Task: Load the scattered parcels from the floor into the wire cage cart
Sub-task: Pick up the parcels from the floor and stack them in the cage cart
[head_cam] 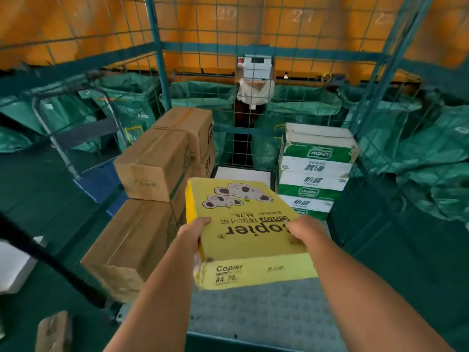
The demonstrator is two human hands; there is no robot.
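The left hand [194,231] and right hand [303,231] grip the sides of a flat yellow pack of copier paper [243,224], held level over the grey cart floor [266,313], likely to set it down. Brown cardboard boxes [154,163] and green-and-white cartons [316,171] are stacked beyond, by the blue wire cage wall [158,47].

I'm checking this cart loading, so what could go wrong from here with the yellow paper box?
The yellow copier box is held only at its near corners by the left hand and right hand, so its far end could dip. It may also clip the brown cartons close on its left.
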